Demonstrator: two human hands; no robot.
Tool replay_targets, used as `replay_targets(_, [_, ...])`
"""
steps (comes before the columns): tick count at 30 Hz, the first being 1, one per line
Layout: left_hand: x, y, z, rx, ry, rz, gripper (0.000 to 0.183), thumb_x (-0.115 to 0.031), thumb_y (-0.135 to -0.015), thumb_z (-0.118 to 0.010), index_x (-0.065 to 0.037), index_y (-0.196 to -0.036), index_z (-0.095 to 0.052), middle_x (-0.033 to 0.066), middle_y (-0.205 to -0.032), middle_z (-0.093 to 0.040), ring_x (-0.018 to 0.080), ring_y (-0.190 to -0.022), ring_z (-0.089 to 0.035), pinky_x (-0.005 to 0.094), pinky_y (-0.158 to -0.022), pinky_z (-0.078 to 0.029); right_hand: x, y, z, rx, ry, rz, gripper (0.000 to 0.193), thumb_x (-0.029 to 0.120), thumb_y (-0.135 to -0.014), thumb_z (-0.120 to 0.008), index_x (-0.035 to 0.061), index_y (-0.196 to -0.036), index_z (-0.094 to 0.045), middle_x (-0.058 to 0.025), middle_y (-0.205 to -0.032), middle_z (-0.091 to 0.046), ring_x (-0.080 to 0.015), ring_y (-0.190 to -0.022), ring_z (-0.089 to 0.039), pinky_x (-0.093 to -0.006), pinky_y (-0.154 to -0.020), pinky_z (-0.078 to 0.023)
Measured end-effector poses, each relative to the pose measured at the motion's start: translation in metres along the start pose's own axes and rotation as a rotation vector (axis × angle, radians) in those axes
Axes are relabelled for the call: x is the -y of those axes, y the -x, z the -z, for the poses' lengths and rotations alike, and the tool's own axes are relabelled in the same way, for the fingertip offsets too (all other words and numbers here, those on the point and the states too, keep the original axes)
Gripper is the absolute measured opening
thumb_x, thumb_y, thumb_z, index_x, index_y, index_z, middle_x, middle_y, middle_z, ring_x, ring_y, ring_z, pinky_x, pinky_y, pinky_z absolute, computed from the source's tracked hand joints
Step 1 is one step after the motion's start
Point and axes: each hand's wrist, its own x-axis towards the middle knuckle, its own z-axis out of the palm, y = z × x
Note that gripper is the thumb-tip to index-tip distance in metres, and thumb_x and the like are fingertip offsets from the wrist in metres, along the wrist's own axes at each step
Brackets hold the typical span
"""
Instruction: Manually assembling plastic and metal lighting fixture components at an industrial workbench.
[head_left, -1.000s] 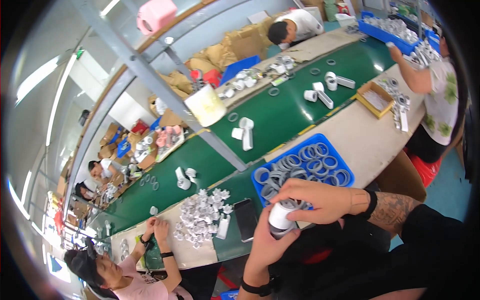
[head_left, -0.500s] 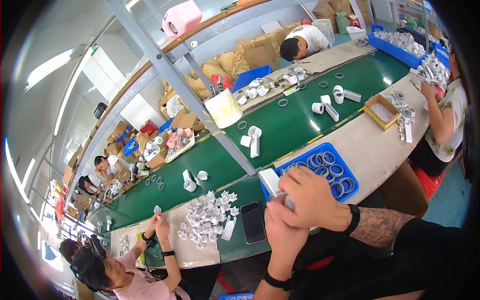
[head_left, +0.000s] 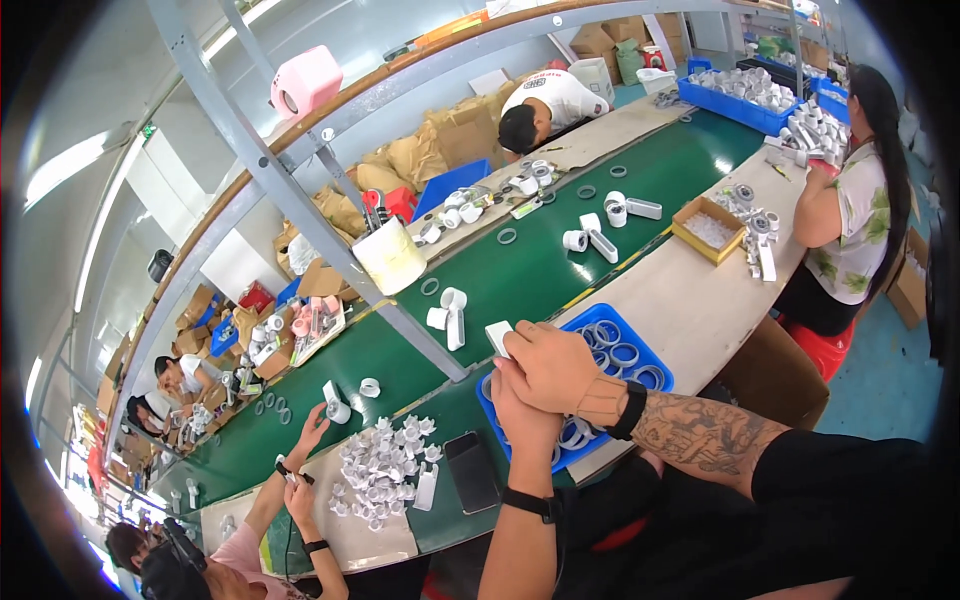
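Both my hands are closed together around a white plastic part [head_left: 497, 338]; only its flat, blocky end shows beyond the fingers. My right hand [head_left: 552, 365] lies on top, its fingers wrapped over the part. Below it, my left hand [head_left: 528, 415] presses against the same part, its fingers partly hidden. The pair is held over the left side of a blue tray [head_left: 655, 340] with several grey rings [head_left: 625, 355] in it. Left of the tray, a black phone [head_left: 472, 475] lies on the green mat.
A heap of small white parts [head_left: 385, 465] lies left of the phone. Beyond runs a green conveyor belt [head_left: 520, 290] with white housings [head_left: 455, 325] and rings. A metal post [head_left: 400, 335] rises at its near edge. Co-workers sit left and right; one's hand [head_left: 315, 425] reaches the belt.
The view has swung, so the scene sits further left. My hands stay closed on the white part, now further over the tray. The left co-worker has stretched an arm to a white housing.
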Motion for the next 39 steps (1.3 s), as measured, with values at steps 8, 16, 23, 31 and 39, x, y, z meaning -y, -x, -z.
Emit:
replay_targets(8, [0.022,-0.007,-0.026,0.076,0.063,0.286,0.040,-0.018,-0.095,-0.083,-0.001,-0.129,-0.070,0.0202,-0.118,-0.076,0.0425,-0.110,-0.071,0.0509,-0.098,-0.056,0.001,-0.017,-0.018,0.328,0.088,-0.291,0.061,0.061,-0.101,-0.070,0.0030,-0.118,-0.078,-0.0222,-0.114,-0.076,-0.0415,-0.102,-0.075,-0.0544,-0.090,-0.063])
replay_targets(16, [0.019,-0.005,-0.019,-0.042,-0.345,0.149,0.051,-0.031,-0.091,-0.086,0.000,-0.130,-0.070,0.0201,-0.121,-0.077,0.0435,-0.118,-0.070,0.0558,-0.104,-0.053,-0.014,-0.016,-0.032,0.323,-0.064,-0.344,0.058,0.058,-0.105,-0.065,0.0029,-0.102,-0.081,-0.0242,-0.102,-0.079,-0.0442,-0.097,-0.079,-0.0553,-0.085,-0.063])
replay_targets(23, [0.044,-0.013,-0.004,0.089,-0.325,0.076,0.053,-0.029,-0.091,-0.086,0.002,-0.131,-0.067,0.0190,-0.119,-0.077,0.0438,-0.118,-0.070,0.0572,-0.105,-0.052,-0.011,-0.013,-0.045,0.197,0.011,-0.260,0.055,0.058,-0.107,-0.062,0.0063,-0.093,-0.076,-0.0182,-0.091,-0.076,-0.0418,-0.085,-0.077,-0.0535,-0.075,-0.062])
replay_targets(31, [0.040,-0.005,-0.004,0.122,-0.402,0.103,0.079,-0.029,-0.087,-0.090,0.013,-0.145,-0.055,0.0217,-0.121,-0.077,0.0433,-0.124,-0.068,0.0554,-0.102,-0.054,-0.007,-0.022,-0.038,0.463,0.082,-0.370,0.068,0.064,-0.108,-0.055,0.0040,-0.096,-0.086,-0.0229,-0.093,-0.083,-0.0441,-0.088,-0.081,-0.0551,-0.081,-0.064])
replay_targets(39, [0.045,-0.004,-0.007,0.181,-0.452,0.177,0.090,-0.033,-0.086,-0.091,0.015,-0.148,-0.049,0.0228,-0.122,-0.077,0.0437,-0.120,-0.070,0.0524,-0.101,-0.056,-0.012,-0.021,-0.049,0.529,0.136,-0.374,0.067,0.059,-0.108,-0.054,0.0032,-0.093,-0.087,-0.0240,-0.091,-0.083,-0.0445,-0.088,-0.081,-0.0541,-0.080,-0.064])
